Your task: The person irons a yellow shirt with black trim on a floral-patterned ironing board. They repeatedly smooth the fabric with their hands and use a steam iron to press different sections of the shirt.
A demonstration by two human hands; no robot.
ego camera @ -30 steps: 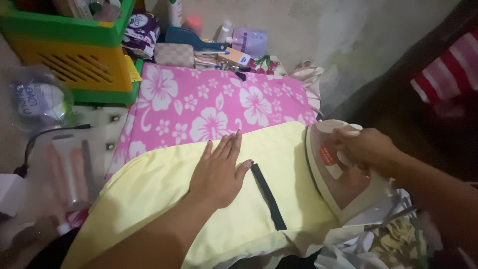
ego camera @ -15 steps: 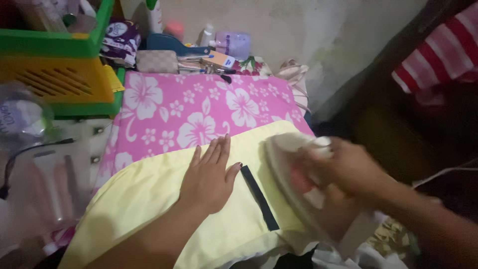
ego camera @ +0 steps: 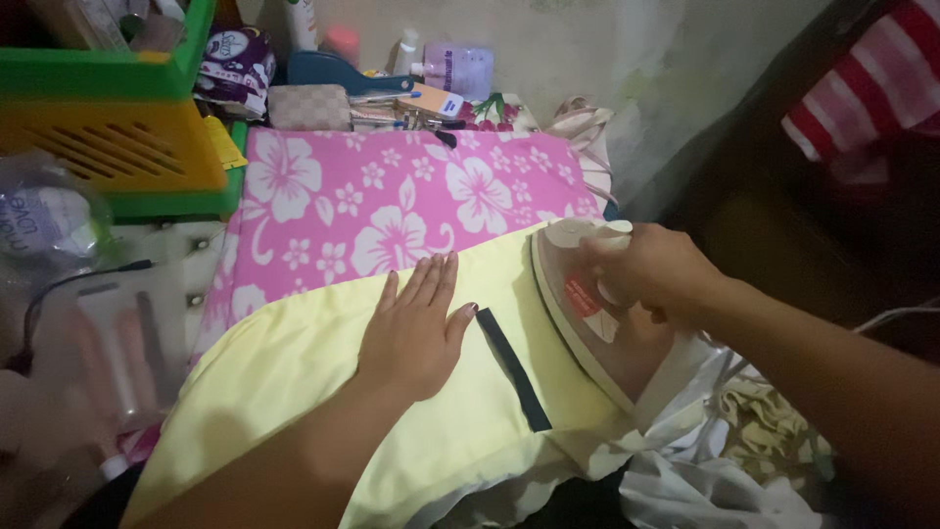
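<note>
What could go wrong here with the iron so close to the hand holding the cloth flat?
1. The left hand lies flat on the yellow cloth, close to the iron that the right hand grips: a leftward sweep might burn the fingers.
2. The black strip lies between them and could scorch or melt.
3. Crumpled cloth beside the iron could snag it.

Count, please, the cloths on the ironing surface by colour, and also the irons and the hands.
Yellow cloth: 1
Pink flowered cloth: 1
Iron: 1
Hands: 2, left hand flat on the yellow cloth, right hand on the iron
Total: 5
</note>
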